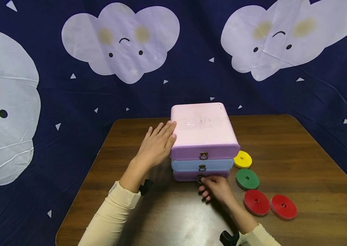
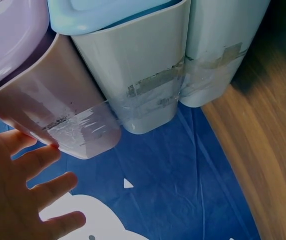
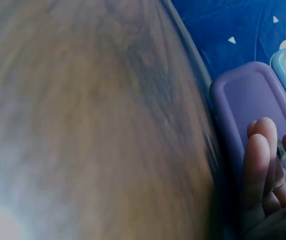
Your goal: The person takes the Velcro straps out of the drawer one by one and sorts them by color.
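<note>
A small three-drawer box [image 1: 202, 123] with a pink top stands on the table. Its drawer fronts are purple, blue and purple from top to bottom, each with a ring pull. My left hand [image 1: 158, 143] rests against the box's upper left side, fingers straight and spread; in the left wrist view they touch the pink casing [image 2: 72, 100]. At the bottom drawer [image 1: 184, 176], my right hand [image 1: 219, 189] pinches the ring pull [image 1: 199, 179] between thumb and finger. Seen from the right wrist, the fingers partly cover that pull on the purple front [image 3: 248, 95]. All drawers look closed.
Right of the box lie flat round rolls on the wooden table [image 1: 284, 147]: a yellow roll [image 1: 242, 159], a green roll [image 1: 247, 179], a red roll [image 1: 256, 202] and another red roll [image 1: 283, 207]. A dark blue cloth [image 1: 198, 68] with clouds hangs behind.
</note>
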### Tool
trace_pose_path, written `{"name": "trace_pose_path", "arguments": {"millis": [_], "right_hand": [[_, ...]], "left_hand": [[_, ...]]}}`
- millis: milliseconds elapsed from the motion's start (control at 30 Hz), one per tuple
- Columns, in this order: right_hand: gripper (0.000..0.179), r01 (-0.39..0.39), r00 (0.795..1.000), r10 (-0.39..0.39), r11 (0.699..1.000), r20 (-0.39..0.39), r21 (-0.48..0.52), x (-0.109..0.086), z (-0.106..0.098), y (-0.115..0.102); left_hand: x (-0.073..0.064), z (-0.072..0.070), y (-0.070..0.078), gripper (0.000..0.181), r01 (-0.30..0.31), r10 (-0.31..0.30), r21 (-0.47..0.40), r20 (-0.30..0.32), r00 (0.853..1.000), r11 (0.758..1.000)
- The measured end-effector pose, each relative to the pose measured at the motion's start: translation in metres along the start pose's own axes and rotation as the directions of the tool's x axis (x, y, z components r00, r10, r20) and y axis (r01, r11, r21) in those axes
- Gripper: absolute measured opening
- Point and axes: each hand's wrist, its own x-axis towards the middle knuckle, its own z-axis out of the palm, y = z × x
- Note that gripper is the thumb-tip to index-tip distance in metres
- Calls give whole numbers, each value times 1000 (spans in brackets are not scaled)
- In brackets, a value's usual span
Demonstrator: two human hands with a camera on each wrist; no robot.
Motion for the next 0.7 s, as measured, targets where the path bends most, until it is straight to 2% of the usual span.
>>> {"name": "trace_pose_path", "arguments": {"millis": [133, 233, 700], "right_hand": [[41, -14, 999, 14, 1000, 33, 21, 2, 5, -3], [41, -33, 999, 32, 998, 28, 44, 4, 7, -5], [32, -35, 999, 33, 998, 35, 55, 1, 9, 0]], "left_hand": [[0, 0, 0, 53, 2, -2, -7, 3, 1000, 1000], [0, -1, 0, 53, 2, -2, -10, 1, 1000, 1000], [-2, 0, 0, 52, -1, 1, -13, -6, 1000, 1000]]}}
